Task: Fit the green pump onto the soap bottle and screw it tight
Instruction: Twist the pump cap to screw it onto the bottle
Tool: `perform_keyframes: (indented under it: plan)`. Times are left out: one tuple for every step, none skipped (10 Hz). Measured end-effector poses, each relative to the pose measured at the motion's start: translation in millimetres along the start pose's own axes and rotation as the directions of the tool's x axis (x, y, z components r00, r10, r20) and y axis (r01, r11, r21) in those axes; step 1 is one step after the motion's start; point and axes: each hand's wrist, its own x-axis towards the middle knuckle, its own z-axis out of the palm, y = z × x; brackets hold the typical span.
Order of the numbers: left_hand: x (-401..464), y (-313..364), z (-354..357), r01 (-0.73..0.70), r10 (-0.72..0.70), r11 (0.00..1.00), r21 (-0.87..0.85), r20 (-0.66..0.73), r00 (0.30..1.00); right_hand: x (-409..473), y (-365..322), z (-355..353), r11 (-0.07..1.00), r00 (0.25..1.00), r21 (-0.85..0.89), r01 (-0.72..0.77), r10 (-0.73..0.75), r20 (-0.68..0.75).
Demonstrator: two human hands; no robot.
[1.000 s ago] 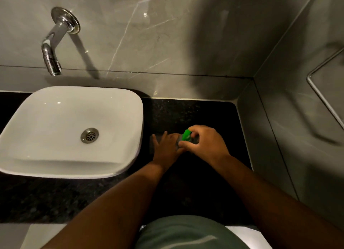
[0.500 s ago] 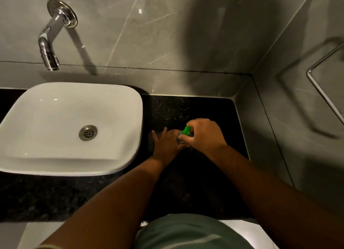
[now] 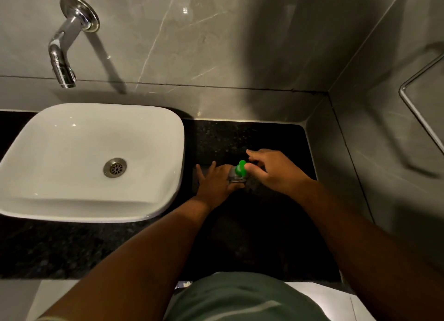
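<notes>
The soap bottle (image 3: 236, 178) is small and clear and stands on the black stone counter (image 3: 252, 138), right of the basin. The green pump (image 3: 241, 168) sits on top of its neck. My left hand (image 3: 216, 182) wraps around the bottle from the left, hiding most of its body. My right hand (image 3: 276, 170) is on the pump's right side with its fingers spread. The forefinger stretches out past the pump head and the thumb tip rests against the green collar.
A white basin (image 3: 168, 138) fills the left of the counter, under a chrome wall tap (image 3: 63, 63). Grey marble walls close the counter at the back and right. A metal rail (image 3: 418, 109) hangs on the right wall.
My right hand was curled over the green pump, covering most of it. Its fingers have since spread, showing the pump head. My left hand stays on the bottle.
</notes>
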Motion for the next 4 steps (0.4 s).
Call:
perform_keyframes:
  plan:
    - [1.7,-2.7,-8.3,-0.022,0.023,0.999,-0.027,0.029,0.999,-5.1,6.6,7.0,0.993,1.0,0.116,-0.012,0.015,-0.024]
    - [-2.0,5.4,-7.6,-0.009,0.01,1.0,-0.005,0.053,0.999,-13.6,14.9,14.3,0.984,1.0,0.177,-0.007,0.012,-0.028]
    - [-2.6,3.9,-8.1,-0.007,0.006,1.0,0.014,0.081,0.997,-13.4,17.4,23.3,0.981,0.996,0.186,-0.05,0.064,-0.067]
    - [-0.5,1.9,-9.8,-0.002,0.0,1.0,0.03,0.082,0.997,-18.0,26.2,29.3,0.974,0.988,0.206,-0.091,0.114,-0.105]
